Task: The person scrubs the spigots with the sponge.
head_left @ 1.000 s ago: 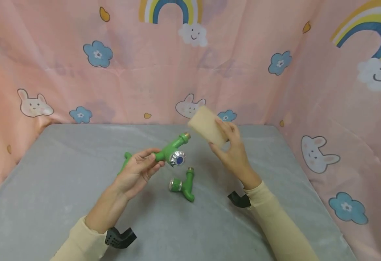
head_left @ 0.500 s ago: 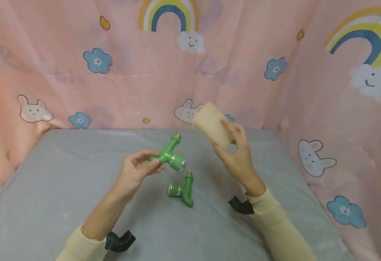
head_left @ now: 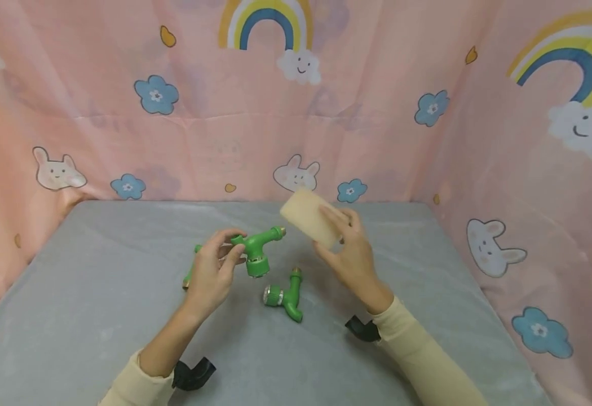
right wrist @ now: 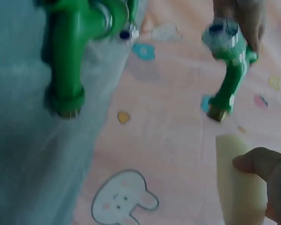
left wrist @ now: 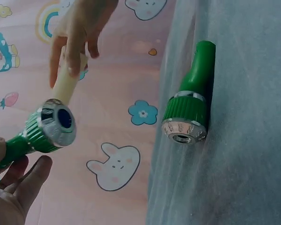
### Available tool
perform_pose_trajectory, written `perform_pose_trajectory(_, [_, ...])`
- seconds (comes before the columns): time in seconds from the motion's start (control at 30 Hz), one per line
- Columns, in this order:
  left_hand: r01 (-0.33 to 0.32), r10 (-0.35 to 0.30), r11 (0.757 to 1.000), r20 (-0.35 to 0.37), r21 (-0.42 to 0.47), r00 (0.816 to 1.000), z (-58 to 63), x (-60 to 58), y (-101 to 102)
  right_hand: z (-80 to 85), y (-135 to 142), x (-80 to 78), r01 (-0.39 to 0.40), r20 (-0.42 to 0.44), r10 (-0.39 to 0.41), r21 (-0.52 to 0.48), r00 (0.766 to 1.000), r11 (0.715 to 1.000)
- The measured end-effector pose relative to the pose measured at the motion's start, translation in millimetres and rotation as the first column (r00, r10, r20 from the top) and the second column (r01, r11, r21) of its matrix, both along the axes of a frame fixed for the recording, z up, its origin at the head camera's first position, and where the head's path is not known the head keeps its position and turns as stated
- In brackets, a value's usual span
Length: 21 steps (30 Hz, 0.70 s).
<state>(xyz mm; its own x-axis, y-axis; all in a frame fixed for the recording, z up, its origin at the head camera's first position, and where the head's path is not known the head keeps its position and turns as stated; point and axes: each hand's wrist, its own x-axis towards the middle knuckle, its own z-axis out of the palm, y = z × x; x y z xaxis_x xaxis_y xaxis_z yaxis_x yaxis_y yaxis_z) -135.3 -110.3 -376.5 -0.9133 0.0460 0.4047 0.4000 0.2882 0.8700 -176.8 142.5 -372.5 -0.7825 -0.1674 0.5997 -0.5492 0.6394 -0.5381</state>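
My left hand (head_left: pixel 213 276) pinches the short spout end of a green faucet (head_left: pixel 255 246) above the table. Its ribbed knob points down and its brass-threaded inlet points right. My right hand (head_left: pixel 352 262) grips a cream sponge (head_left: pixel 303 214) between thumb and fingers, tilted, up and right of that inlet. The right wrist view shows the sponge (right wrist: pixel 236 183) apart from the held faucet (right wrist: pixel 233 75). A second green faucet (head_left: pixel 292 296) lies on the table between the hands. A third green faucet (head_left: pixel 189 277) lies behind my left hand, partly hidden.
A grey cloth covers the table (head_left: pixel 98 316). Pink patterned curtains (head_left: pixel 199 141) hang along the back and right side. A black camera mount (head_left: pixel 194 373) sits at the left cuff, another mount (head_left: pixel 363 329) at the right.
My left hand has turned the faucet, swinging its knob downward and its inlet lower. The sponge rose slightly right, then came down and left, closer to the faucet.
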Motion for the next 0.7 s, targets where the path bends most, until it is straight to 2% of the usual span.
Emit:
perform_pose_trajectory(0.07, [0.013, -0.014, 0.999, -0.018, -0.037, 1.0, -1.4, 0.0, 1, 1.3, 2, 1.7, 0.005, -0.016, -0.006, -0.047, 1.0, 0.999])
perform_pose_trajectory(0.2, [0.015, -0.02, 0.994, -0.041, -0.109, 0.999, -3.1, -0.5, 1, 3.0, -1, 8.7, -0.129, -0.015, 0.129, 0.02, 0.991, 0.991])
perform_pose_trajectory(0.27, [-0.011, 0.005, 0.99, -0.042, -0.139, 0.999, -2.6, -0.9, 1, 1.8, -2, 7.7, -0.112, -0.011, 0.114, 0.085, 0.993, 0.99])
perform_pose_trajectory(0.33, [-0.03, 0.025, 0.988, -0.035, -0.152, 0.999, -1.7, -1.6, 0, 2.0, 0, 5.2, -0.041, -0.015, 0.043, 0.109, 0.999, 0.993])
perform_pose_trajectory(0.4, [-0.009, 0.01, 0.993, 0.006, -0.118, 1.0, -1.2, -2.1, -1, 3.1, 2, 4.4, -0.016, -0.022, 0.017, 0.07, 1.0, 0.997])
perform_pose_trajectory(0.43, [0.018, -0.016, 0.997, 0.029, -0.075, 0.999, -0.9, -2.2, -1, 3.2, 2, 4.5, -0.033, -0.041, 0.036, 0.049, 0.999, 0.998])
perform_pose_trajectory(0.5, [0.071, -0.071, 0.997, 0.065, 0.0, 0.995, -2.1, -1.9, 0, 1.7, -1, 8.0, -0.116, -0.067, 0.118, 0.027, 0.991, 0.993])
perform_pose_trajectory(0.6, [0.136, -0.147, 0.986, 0.12, 0.095, 0.982, -6.0, -1.2, 3, -5.3, -7, 11.8, -0.231, -0.036, 0.233, 0.05, 0.972, 0.972])
perform_pose_trajectory(0.63, [0.147, -0.16, 0.983, 0.132, 0.107, 0.978, -7.1, -0.8, 4, -7.7, -9, 11.4, -0.232, -0.014, 0.234, 0.073, 0.972, 0.97])
perform_pose_trajectory(0.7, [0.16, -0.174, 0.982, 0.153, 0.103, 0.973, -9.8, -0.6, 6, -10.4, -9, 9.2, -0.165, 0.022, 0.163, 0.111, 0.986, 0.98])
